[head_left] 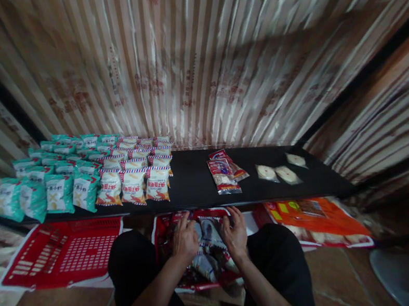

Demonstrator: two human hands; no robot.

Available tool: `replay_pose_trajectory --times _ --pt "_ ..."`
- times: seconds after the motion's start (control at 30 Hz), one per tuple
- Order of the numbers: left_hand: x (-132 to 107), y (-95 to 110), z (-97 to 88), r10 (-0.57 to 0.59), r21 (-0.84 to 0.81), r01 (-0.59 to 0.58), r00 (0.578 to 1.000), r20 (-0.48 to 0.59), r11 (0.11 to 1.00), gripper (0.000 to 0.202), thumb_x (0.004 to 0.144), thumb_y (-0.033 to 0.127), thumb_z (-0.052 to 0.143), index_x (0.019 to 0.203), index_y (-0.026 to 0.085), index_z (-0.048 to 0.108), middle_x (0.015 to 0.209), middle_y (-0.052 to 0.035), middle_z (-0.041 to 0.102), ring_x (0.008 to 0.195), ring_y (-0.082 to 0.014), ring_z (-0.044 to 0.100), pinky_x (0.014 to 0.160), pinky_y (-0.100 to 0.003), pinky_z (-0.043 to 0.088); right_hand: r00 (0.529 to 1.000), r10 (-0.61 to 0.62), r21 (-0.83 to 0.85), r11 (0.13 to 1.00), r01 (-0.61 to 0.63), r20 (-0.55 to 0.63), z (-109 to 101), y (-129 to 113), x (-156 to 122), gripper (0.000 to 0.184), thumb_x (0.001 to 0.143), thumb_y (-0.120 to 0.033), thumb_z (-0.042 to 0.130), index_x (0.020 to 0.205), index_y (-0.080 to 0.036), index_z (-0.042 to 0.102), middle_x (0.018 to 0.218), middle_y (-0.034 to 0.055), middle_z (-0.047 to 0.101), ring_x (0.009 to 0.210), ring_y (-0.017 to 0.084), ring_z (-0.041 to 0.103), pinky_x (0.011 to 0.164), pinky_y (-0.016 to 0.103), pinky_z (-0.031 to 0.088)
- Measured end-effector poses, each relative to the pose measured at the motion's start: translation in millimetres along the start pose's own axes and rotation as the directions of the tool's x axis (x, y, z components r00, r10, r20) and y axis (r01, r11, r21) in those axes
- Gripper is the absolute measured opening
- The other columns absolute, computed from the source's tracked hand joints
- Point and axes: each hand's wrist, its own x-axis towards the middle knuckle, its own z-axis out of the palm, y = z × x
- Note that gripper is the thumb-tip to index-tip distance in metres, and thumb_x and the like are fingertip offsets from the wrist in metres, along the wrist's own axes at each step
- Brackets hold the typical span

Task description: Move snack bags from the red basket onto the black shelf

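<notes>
Both hands are inside a red basket [158, 237] with a pale rim, between the knees and at the shelf's front edge. My left hand [185, 240] lies over packets on the basket's left side, fingers loosely apart, some tips hidden. My right hand [235, 233] is at the right side, thumb and fingers apart near the rim. Silvery-blue snack packets [209, 232] fill the space between the hands, and dark red wrappers [165, 233] lie at the left. No packet is plainly gripped in either hand.
On the black shelf [193, 176] stand rows of teal snack bags [58, 193] and white-orange snack bags [133, 185]. Red packets [224, 175] and several round, white wrapped items [287, 174] lie further right. A red basket [82, 248] and an orange package [310, 213] flank the knees.
</notes>
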Motion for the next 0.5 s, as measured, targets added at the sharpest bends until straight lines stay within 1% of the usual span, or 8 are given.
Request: replay_pose_trajectory --times 0.1,0.17,0.27,0.33,0.4,0.43,0.5 --pt "0.1 15.1 14.3 -0.105 -0.068 0.113 0.988 0.115 0.991 0.036 0.081 0.012 0.037 0.107 0.012 0.061 0.125 -0.0134 0.054 0.117 -0.0234 0.05 0.102 -0.038 0.038 0.997 0.075 -0.066 0.995 -0.074 0.01 -12.6 28.4 -4.9 0.048 0.082 -0.049 0.038 0.106 -0.013 0.061 0.118 0.0171 0.056 0.113 0.029 0.049 0.098 0.047 0.037" --pt "-4.1 23.4 27.4 -0.152 -0.129 0.178 0.97 0.192 0.976 0.034 0.081 0.013 0.037 0.104 0.013 0.062 0.116 -0.013 0.06 0.111 -0.0225 0.054 0.099 -0.035 0.04 0.992 0.107 -0.087 0.991 -0.101 0.073 -16.1 42.3 -11.7 0.052 0.08 -0.054 0.041 0.107 -0.014 0.06 0.113 0.0163 0.059 0.111 0.03 0.051 0.096 0.046 0.039" --pt "-14.3 34.2 50.4 -0.194 -0.219 0.251 0.948 0.25 0.943 0.029 0.081 0.017 0.038 0.096 0.016 0.063 0.103 -0.0117 0.065 0.102 -0.0227 0.059 0.094 -0.033 0.041 0.976 0.151 -0.09 0.986 -0.137 0.16 -17.1 55.8 -23.1 0.061 0.077 -0.06 0.044 0.112 -0.012 0.058 0.109 0.0175 0.062 0.105 0.032 0.055 0.09 0.046 0.043" --pt "-20.5 40.5 65.0 -0.24 -0.269 0.318 0.927 0.287 0.909 0.026 0.081 0.019 0.039 0.09 0.018 0.064 0.098 -0.0099 0.066 0.097 -0.0224 0.06 0.092 -0.033 0.042 0.972 0.153 -0.074 0.987 -0.142 0.178 -16.2 61.8 -29.2 0.063 0.076 -0.062 0.044 0.111 -0.011 0.059 0.107 0.0176 0.064 0.102 0.031 0.057 0.087 0.045 0.044" --pt "-24.5 45.5 76.8 -0.322 -0.317 0.416 0.894 0.31 0.852 0.022 0.08 0.019 0.042 0.085 0.021 0.062 0.095 -0.0074 0.066 0.096 -0.021 0.059 0.092 -0.031 0.04 0.973 0.144 -0.054 0.989 -0.137 0.179 -14.9 66.7 -33.3 0.064 0.075 -0.064 0.045 0.109 -0.012 0.061 0.104 0.0171 0.065 0.099 0.031 0.058 0.085 0.044 0.045" --pt "-25.8 47.0 81.4 -0.368 -0.366 0.474 0.871 0.324 0.801 0.018 0.079 0.019 0.043 0.081 0.022 0.062 0.092 -0.0058 0.066 0.096 -0.0202 0.059 0.092 -0.03 0.039 0.973 0.145 -0.048 0.989 -0.139 0.181 -14.1 68.7 -34.7 0.064 0.075 -0.065 0.045 0.108 -0.012 0.062 0.103 0.017 0.066 0.097 0.031 0.059 0.085 0.044 0.045" --pt "-27.0 48.2 88.0 -0.457 -0.485 0.578 0.816 0.354 0.657 0.012 0.078 0.022 0.048 0.071 0.023 0.059 0.082 -0.0031 0.065 0.092 -0.0193 0.059 0.09 -0.029 0.039 0.967 0.161 -0.047 0.987 -0.154 0.199 -12.6 71.8 -37.1 0.064 0.075 -0.065 0.044 0.107 -0.013 0.063 0.101 0.0167 0.067 0.095 0.031 0.06 0.083 0.043 0.046"
